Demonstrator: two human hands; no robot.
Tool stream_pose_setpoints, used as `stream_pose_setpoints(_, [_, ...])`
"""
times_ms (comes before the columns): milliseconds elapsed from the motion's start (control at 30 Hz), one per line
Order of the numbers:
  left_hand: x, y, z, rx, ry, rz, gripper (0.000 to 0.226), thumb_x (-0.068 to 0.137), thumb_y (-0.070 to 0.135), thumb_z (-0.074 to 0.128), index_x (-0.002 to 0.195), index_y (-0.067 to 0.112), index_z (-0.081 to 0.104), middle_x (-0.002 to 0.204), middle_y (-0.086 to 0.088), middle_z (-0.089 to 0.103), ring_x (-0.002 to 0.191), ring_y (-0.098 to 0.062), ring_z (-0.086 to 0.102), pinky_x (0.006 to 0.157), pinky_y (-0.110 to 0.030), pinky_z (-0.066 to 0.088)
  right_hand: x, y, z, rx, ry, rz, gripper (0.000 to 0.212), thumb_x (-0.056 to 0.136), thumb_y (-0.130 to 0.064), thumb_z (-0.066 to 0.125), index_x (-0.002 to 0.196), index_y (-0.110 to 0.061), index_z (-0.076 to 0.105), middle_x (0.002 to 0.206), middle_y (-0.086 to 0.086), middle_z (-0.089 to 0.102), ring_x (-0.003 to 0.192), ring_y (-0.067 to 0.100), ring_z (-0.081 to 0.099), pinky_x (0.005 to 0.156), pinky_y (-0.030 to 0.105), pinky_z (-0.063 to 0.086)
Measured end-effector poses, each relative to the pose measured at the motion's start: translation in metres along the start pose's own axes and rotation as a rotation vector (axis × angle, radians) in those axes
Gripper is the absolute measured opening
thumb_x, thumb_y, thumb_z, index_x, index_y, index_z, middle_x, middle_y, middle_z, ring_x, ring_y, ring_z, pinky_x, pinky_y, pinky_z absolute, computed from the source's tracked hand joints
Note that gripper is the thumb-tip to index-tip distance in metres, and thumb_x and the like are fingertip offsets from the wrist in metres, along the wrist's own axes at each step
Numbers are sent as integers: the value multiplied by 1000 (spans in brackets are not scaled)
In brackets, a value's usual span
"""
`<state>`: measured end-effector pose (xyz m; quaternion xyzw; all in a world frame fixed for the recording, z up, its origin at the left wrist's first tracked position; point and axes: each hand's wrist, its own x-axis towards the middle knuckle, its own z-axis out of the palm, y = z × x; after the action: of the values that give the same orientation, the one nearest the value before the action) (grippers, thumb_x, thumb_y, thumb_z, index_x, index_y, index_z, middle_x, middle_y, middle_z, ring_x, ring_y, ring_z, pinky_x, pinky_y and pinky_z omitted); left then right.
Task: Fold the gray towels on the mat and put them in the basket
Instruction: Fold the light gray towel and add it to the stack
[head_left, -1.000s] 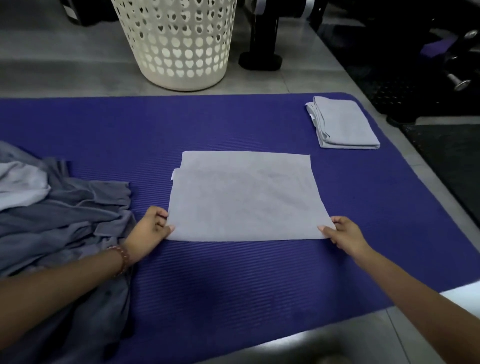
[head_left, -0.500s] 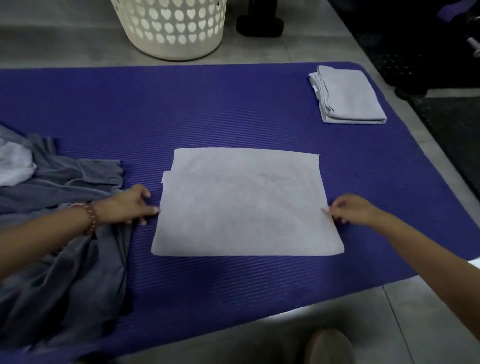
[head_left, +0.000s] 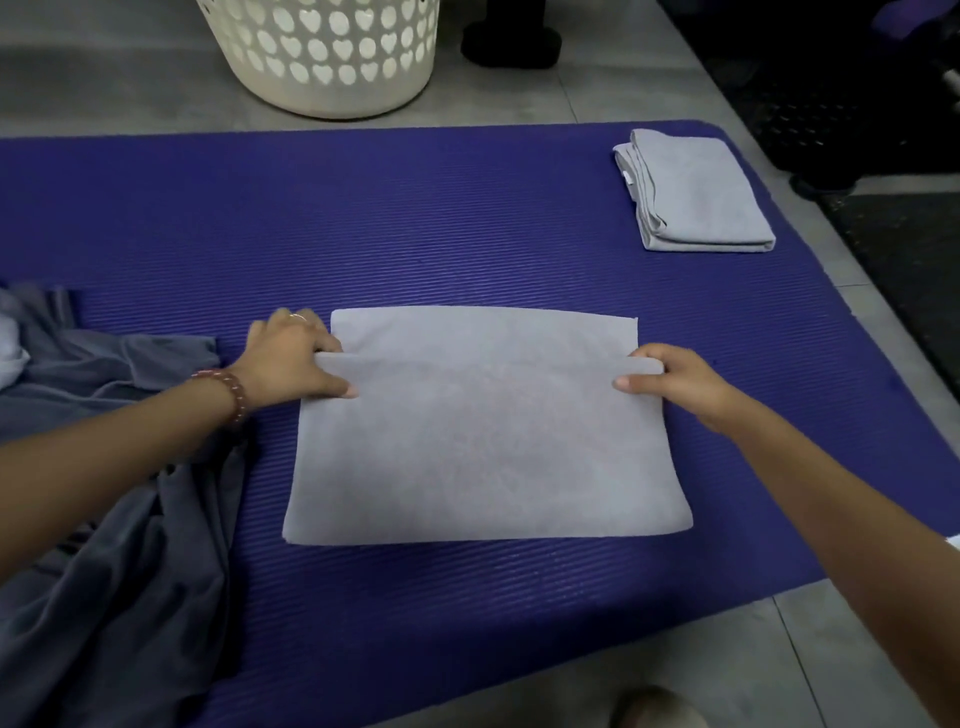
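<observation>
A light gray towel (head_left: 488, 436), folded into a flat rectangle, lies in the middle of the purple mat (head_left: 363, 223). My left hand (head_left: 291, 358) pinches the upper layer's far left corner, thumb on top. My right hand (head_left: 670, 376) pinches the upper layer's far right corner. The lower layer sticks out beyond the held edge. A folded gray towel (head_left: 696, 195) rests at the mat's far right. A heap of darker gray towels (head_left: 119, 519) lies at the left. The white basket (head_left: 332, 57) with heart-shaped holes stands on the floor beyond the mat.
Gray tiled floor surrounds the mat. A black stand base (head_left: 511, 44) sits right of the basket, and a dark floor mat (head_left: 893, 249) lies at the right. Something pale (head_left: 660, 709) shows at the bottom edge.
Both hands moved from the towel's near corners along its sides to the far corners of the upper layer and now pinch them. The view tilted down.
</observation>
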<state>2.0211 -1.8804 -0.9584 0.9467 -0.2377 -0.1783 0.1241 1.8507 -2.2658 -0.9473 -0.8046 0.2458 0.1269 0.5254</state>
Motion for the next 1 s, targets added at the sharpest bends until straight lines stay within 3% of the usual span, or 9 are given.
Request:
stream_pose_setpoints(100, [-5,1,-22,-601,-24,-16,28,67,23,83,83,5,69,78,7,66,77,-9,58,65,-12,45,-11,-5,-12,243,63,-28,5,86,-11,64,88,-14,60,87,-2,69,74,7,67,60,16,51])
stream_pose_setpoints(267, [23,0,-18,-878,183,-115,12,82,8,69,86,8,58,69,6,67,57,3,61,55,-10,49,27,-3,-12,357,321,48,16,91,-18,60,104,-8,63,103,6,69,90,19,67,75,29,56])
stream_pose_setpoints(367, [42,2,14,-836,194,-304,15,89,17,64,92,6,54,78,-7,60,62,-13,59,53,-21,46,53,7,6,268,428,150,24,92,-21,60,106,-2,64,105,10,66,94,25,64,78,34,53])
stream_pose_setpoints(433, [48,6,24,-706,264,-364,21,90,28,60,85,9,54,73,-2,56,67,-21,54,55,-29,38,63,10,16,208,533,151,27,91,-25,61,100,1,64,94,9,64,86,23,60,73,32,50])
stream_pose_setpoints(567, [51,8,28,-526,345,-283,25,96,26,49,78,9,45,65,2,45,65,-23,43,62,-32,28,66,7,22,30,683,61,18,94,-29,55,94,-11,53,85,1,57,83,18,53,73,30,39])
stream_pose_setpoints(633, [48,1,31,-507,376,-283,22,97,23,45,82,7,44,65,0,44,61,-20,41,56,-34,27,67,4,22,40,708,8,16,95,-28,53,94,-12,52,81,-3,54,83,17,52,73,29,38])
stream_pose_setpoints(733, [44,-8,37,-478,367,-286,23,97,25,45,85,6,44,66,-2,46,61,-22,42,53,-33,29,72,1,21,-51,679,-23,17,95,-29,53,95,-12,52,89,2,56,84,17,52,72,30,37])
stream_pose_setpoints(900, [46,-9,36,-441,316,-274,22,97,29,44,93,8,45,69,-5,50,66,-29,48,57,-35,34,83,-1,22,-134,631,74,18,94,-29,53,92,-12,50,90,3,55,83,19,51,70,29,36])
stream_pose_setpoints(1000, [42,-7,33,-572,275,-321,27,95,36,50,98,10,42,71,-1,52,71,-28,53,66,-40,44,79,-4,24,-87,667,116,21,93,-31,56,100,-11,51,93,2,54,85,19,51,72,29,37])
